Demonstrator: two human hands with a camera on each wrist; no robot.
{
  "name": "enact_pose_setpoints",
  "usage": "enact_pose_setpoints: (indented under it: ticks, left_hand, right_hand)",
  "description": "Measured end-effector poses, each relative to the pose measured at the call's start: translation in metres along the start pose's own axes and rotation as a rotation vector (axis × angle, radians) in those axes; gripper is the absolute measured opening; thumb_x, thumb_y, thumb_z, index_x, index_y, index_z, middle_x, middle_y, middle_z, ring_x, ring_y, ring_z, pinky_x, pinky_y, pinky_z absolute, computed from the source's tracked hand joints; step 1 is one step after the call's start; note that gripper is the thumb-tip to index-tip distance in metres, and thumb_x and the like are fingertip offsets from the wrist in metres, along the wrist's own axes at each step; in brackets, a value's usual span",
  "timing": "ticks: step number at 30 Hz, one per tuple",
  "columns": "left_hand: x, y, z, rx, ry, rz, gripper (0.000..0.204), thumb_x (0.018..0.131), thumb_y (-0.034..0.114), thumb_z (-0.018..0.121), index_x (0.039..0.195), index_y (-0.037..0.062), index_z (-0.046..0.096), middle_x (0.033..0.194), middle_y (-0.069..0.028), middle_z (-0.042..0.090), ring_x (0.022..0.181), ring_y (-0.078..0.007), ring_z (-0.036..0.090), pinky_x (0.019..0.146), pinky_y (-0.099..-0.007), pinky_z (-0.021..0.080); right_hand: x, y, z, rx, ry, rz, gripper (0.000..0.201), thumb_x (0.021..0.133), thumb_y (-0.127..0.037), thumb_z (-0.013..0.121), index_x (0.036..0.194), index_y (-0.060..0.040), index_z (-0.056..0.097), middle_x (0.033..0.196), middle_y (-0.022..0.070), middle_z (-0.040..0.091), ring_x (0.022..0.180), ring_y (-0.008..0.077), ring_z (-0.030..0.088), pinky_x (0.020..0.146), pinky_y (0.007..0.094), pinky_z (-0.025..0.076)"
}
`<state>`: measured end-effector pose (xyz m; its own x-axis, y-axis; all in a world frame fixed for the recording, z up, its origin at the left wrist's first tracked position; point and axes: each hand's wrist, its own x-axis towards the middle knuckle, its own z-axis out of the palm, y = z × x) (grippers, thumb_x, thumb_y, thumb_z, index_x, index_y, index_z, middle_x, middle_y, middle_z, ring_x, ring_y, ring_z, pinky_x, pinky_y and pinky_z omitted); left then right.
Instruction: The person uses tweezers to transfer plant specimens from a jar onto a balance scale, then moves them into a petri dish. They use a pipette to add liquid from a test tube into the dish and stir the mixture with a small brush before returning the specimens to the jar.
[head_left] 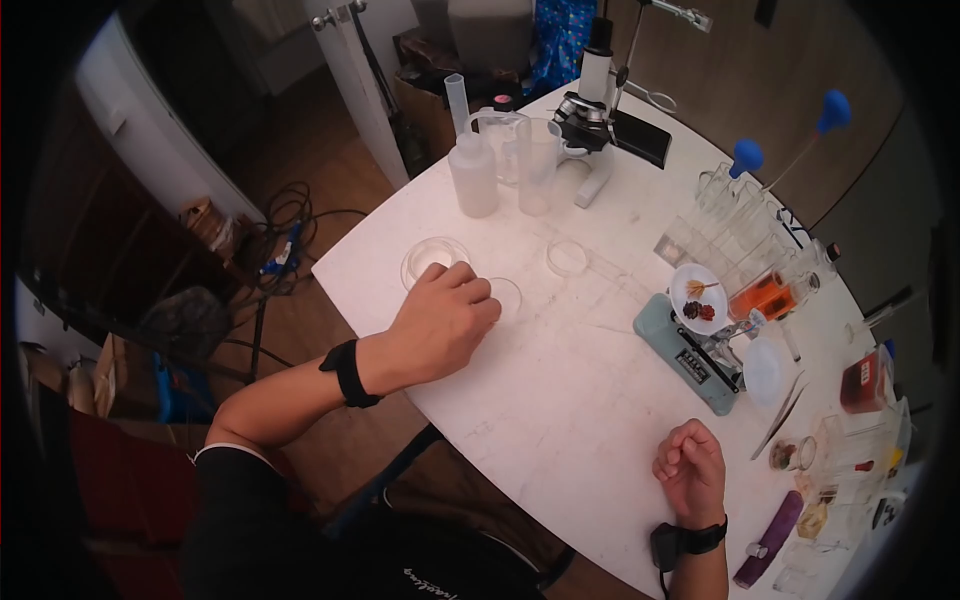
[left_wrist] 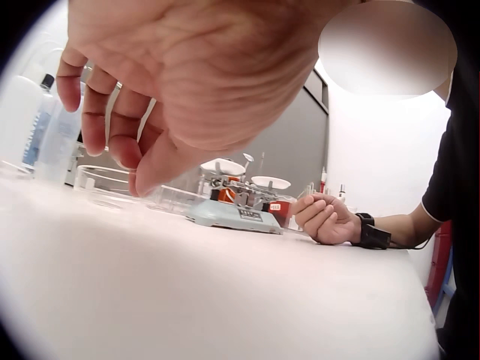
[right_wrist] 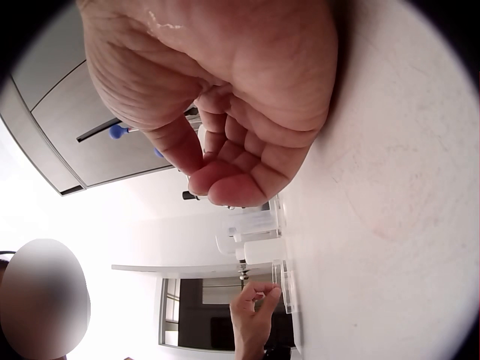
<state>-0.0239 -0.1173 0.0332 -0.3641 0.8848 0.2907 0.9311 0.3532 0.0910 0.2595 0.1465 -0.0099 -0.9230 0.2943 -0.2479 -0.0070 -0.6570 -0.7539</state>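
My left hand (head_left: 445, 320) is over the left part of the table, palm down with fingers bent. Its thumb and fingertips pinch the edge of a clear, round petri dish lid (head_left: 513, 293), partly hidden behind the knuckles. Just beyond the hand lies a petri dish (head_left: 408, 262) with whitish contents. Another clear dish (head_left: 567, 259) stands farther right. In the left wrist view the thumb and index tip (left_wrist: 136, 180) meet in front of clear glass. My right hand (head_left: 692, 468) rests at the table's near right, fingers loosely curled, holding nothing.
A green balance (head_left: 688, 360) stands at right, its white pan (head_left: 699, 300) bearing dried plant bits. Behind are a wash bottle (head_left: 474, 178), a plastic beaker (head_left: 538, 170) and a microscope (head_left: 592, 130). Tweezers (head_left: 778, 415), a purple clamp-like piece (head_left: 770, 538) and glassware line the right edge.
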Motion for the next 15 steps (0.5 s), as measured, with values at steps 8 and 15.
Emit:
enact_pose_setpoints:
  ticks: [8,15]
  left_hand:
    - [-0.018,-0.07,-0.022,-0.036,0.115,-0.189,0.012,0.071,0.0,0.071,0.076,0.0065,0.062,0.075,-0.0038,0.062,0.081,-0.026,0.056,0.072,-0.0375,0.043]
    - [-0.02,-0.081,-0.012,-0.018,0.086,-0.217,0.009,0.074,0.002,0.069,0.074,0.0079,0.062,0.074,-0.0021,0.062,0.081,-0.0237,0.055,0.07,-0.0365,0.04]
  right_hand:
    - [0.0,0.0,0.0,-0.008,0.0,-0.003,0.011,0.095,-0.013,0.054,0.092,-0.0016,0.055,0.073,0.0049,0.055,0.061,0.014,0.051,0.058,0.0298,0.044]
    - [0.0,-0.001,0.0,-0.003,-0.005,-0.006,0.011,0.095,-0.012,0.054,0.092,-0.002,0.054,0.073,0.0046,0.055,0.061,0.0134,0.051,0.057,0.0295,0.043]
